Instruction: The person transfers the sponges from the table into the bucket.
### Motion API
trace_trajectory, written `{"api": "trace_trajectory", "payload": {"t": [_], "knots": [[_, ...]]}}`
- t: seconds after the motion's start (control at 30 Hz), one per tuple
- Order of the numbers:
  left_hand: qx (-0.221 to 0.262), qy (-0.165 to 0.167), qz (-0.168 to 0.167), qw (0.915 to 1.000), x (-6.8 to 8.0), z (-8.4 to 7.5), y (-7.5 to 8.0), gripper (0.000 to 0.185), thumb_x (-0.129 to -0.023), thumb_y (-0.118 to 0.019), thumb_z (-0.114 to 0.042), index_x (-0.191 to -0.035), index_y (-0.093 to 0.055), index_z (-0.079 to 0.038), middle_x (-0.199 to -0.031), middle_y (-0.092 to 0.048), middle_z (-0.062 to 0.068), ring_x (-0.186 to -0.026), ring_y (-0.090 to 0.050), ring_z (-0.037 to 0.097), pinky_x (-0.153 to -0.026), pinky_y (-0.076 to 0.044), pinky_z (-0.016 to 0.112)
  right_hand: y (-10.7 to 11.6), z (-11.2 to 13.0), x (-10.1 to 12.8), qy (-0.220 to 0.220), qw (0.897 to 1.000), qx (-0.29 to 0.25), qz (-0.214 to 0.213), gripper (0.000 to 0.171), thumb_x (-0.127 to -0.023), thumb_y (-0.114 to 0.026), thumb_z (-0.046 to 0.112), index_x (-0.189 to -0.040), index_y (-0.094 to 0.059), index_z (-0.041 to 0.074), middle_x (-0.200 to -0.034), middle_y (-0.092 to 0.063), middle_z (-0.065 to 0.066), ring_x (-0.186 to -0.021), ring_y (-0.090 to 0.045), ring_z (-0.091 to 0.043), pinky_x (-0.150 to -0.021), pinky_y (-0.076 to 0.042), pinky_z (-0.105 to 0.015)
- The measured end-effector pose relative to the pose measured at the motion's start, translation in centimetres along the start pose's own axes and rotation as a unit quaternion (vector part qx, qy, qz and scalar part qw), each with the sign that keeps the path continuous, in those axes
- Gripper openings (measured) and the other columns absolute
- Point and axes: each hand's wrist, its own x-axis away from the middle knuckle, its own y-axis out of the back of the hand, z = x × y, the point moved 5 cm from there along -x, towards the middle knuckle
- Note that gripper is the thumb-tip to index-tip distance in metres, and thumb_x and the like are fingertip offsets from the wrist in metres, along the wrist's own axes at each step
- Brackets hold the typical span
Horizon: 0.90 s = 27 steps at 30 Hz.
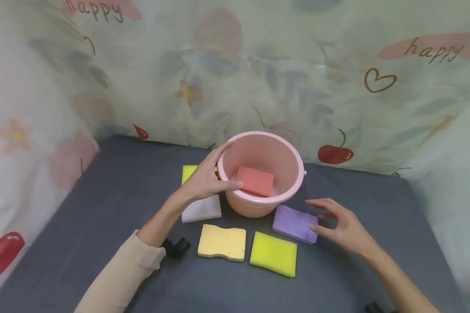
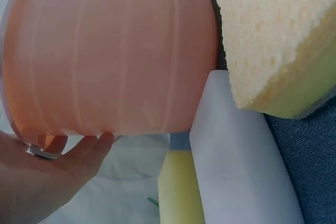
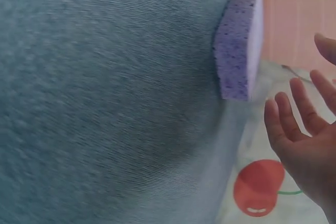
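A pink bucket (image 1: 251,209) stands on the dark cloth with a reddish-orange sponge (image 1: 255,181) lying inside it. My left hand (image 1: 203,179) grips the bucket's left side, thumb over the rim and fingers along the outer wall. In the left wrist view those fingers rest against the bucket wall (image 2: 123,51). My right hand (image 1: 344,225) hovers at the right end of a purple sponge (image 1: 294,222), fingers apart and gently bent. From the right wrist view, the right hand (image 3: 310,137) holds nothing and stays off the purple sponge (image 3: 234,51).
In front of the bucket lie a pale yellow, waisted sponge (image 1: 222,243) and a bright yellow sponge (image 1: 274,254). A white block (image 1: 202,209) and another yellow sponge (image 1: 188,171) sit left of it. Printed curtains (image 1: 258,87) enclose the back and sides.
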Motion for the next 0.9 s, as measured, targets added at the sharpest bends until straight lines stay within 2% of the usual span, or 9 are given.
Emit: {"api": "trace_trajectory", "payload": {"t": [0.23,0.5,0.73,0.9], "knots": [[0.013,0.002,0.002,0.9999,0.1,0.1,-0.1,0.102,-0.077,-0.085,-0.030,-0.158,-0.022,-0.030,-0.159,-0.024,0.001,-0.136,-0.038,0.024,-0.100,-0.046,0.046,-1.4,-1.3,0.6,-0.026,0.999,0.018,0.027,0.066,-0.080,-0.085,0.023,-0.138,-0.057,0.009,-0.131,-0.060,-0.008,-0.119,-0.057,-0.025,-0.094,-0.050,-0.049],[0.016,0.007,-0.002,0.9999,0.1,0.1,0.0,0.102,-0.076,-0.086,-0.033,-0.157,-0.025,-0.029,-0.157,-0.028,-0.001,-0.132,-0.042,0.022,-0.097,-0.050,0.041,-2.6,-1.9,0.7,-0.041,0.998,0.018,0.035,0.068,-0.080,-0.084,0.026,-0.140,-0.056,0.008,-0.130,-0.060,-0.009,-0.113,-0.058,-0.025,-0.092,-0.052,-0.044],[0.031,0.004,-0.001,0.9995,0.0,0.1,0.0,0.101,-0.077,-0.085,-0.031,-0.158,-0.024,-0.028,-0.157,-0.028,-0.001,-0.132,-0.043,0.025,-0.095,-0.051,0.042,-3.5,-2.3,0.6,-0.093,0.993,0.044,0.050,0.076,-0.079,-0.083,0.041,-0.143,-0.053,0.012,-0.136,-0.057,-0.014,-0.121,-0.052,-0.035,-0.098,-0.043,-0.059],[0.044,0.000,0.004,0.9990,-0.1,0.1,-0.3,0.101,-0.078,-0.085,-0.029,-0.158,-0.023,-0.027,-0.157,-0.027,0.000,-0.133,-0.042,0.027,-0.093,-0.052,0.043,-3.9,-2.3,0.5,-0.096,0.992,0.062,0.048,0.078,-0.078,-0.084,0.040,-0.143,-0.054,0.010,-0.136,-0.058,-0.016,-0.122,-0.050,-0.038,-0.097,-0.043,-0.060]]}}
